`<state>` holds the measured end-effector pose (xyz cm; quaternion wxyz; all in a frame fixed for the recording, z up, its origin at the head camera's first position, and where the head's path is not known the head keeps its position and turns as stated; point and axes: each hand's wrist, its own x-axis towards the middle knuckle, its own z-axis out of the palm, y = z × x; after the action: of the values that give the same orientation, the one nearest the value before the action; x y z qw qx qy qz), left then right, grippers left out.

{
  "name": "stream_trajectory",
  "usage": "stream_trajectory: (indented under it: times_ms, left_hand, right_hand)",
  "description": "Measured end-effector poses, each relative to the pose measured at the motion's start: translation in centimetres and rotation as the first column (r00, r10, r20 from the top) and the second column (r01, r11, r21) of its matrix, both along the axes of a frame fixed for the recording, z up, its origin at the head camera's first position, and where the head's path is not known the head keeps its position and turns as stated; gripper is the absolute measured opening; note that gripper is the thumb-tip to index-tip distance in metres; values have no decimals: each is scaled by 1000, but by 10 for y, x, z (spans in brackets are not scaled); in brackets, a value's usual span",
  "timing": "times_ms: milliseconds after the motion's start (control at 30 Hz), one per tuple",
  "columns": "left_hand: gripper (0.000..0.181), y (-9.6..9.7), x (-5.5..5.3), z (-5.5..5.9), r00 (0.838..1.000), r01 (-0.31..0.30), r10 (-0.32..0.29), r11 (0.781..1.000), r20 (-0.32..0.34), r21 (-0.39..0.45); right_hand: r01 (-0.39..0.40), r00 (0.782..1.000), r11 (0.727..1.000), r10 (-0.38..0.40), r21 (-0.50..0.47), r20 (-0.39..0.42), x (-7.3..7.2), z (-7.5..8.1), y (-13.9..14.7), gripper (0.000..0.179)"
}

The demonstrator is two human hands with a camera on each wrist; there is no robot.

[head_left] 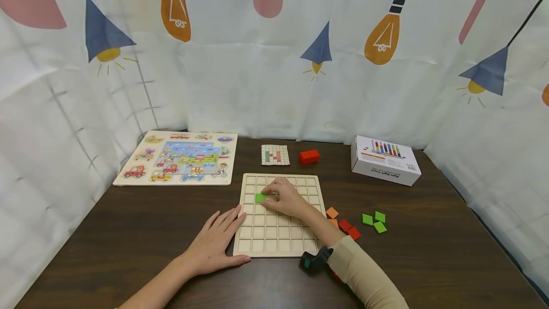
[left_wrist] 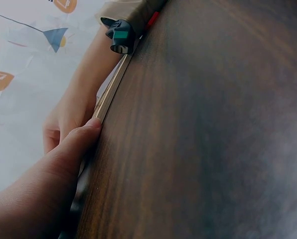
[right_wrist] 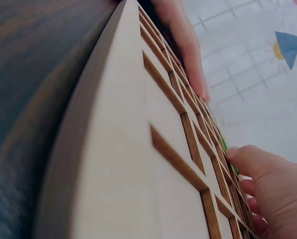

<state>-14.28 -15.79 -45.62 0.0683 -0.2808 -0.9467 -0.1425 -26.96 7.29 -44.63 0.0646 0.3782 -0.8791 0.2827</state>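
Board (head_left: 271, 232): pale, gridded, centre of the head frame, flat on a dark table (head_left: 433, 242). Green tile (head_left: 259, 198): upper left part of the board; whether fully seated in its cell, cannot tell.

Right hand (head_left: 286, 198): over the board, thumb and fingers bent, tips pinching the green tile at its right side. Wrist camera (head_left: 315, 260) strapped behind it.

Left hand (head_left: 216, 242): left of centre, fingers extended, grasping nothing; fingertips on the board's left edge, thumb by its lower left corner.

Loose tiles, right of the board: two orange (head_left: 332, 212), partly behind the forearm; red (head_left: 354, 233), beside these; three green (head_left: 379, 227), farther right.

Puzzle (head_left: 218, 181): upper left. Card (head_left: 275, 155), red block (head_left: 309, 157): above the board. White box (head_left: 383, 175): upper right.
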Motion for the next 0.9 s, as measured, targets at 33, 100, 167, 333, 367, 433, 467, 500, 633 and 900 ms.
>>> stream_trajectory:
  times_ms: [33, 100, 167, 333, 367, 433, 467, 500, 633, 900]
  left_hand:
    - [95, 0, 0, 0, 1000, 0, 0, 1000, 0, 0]
    - [94, 0, 0, -1, 1000, 1, -1, 1000, 0, 2]
    - [94, 0, 0, -1, 1000, 3, -3, 1000, -2, 7]
    - [94, 0, 0, -1, 999, 13, -12, 1000, -32, 26]
    - [94, 0, 0, -1, 999, 15, -14, 999, -41, 30]
    - [94, 1, 0, -1, 998, 20, -18, 999, -58, 32]
    - [94, 1, 0, -1, 998, 22, -20, 999, -65, 31]
    - [94, 1, 0, -1, 997, 22, -20, 999, -68, 29]
    - [94, 2, 0, -1, 998, 22, -21, 999, -64, 23]
    - [94, 1, 1, 1, 1000, 5, -5, 1000, -31, 1]
  right_hand:
    - [0, 1000, 1000, 0, 0, 0, 0, 0, 0, 23]
    - [-2, 1000, 1000, 2, 6, 1, 0, -1, 0, 23]
    - [-7, 1000, 1000, 7, 13, 3, 0, 0, 0, 23]
    - [-22, 999, 999, 21, 36, 28, 1, 5, 2, 24]
    - [-24, 999, 999, 23, 45, 35, 2, 6, 3, 23]
    - [-29, 999, 997, 26, 66, 45, 2, 9, 4, 22]
    - [-32, 998, 996, 28, 78, 51, 2, 11, 4, 22]
    - [-37, 998, 995, 32, 89, 55, 2, 13, 5, 21]
    - [-56, 995, 990, 45, 132, 85, 5, 19, 6, 21]
    - [-64, 994, 987, 50, 148, 100, 12, 36, 16, 24]
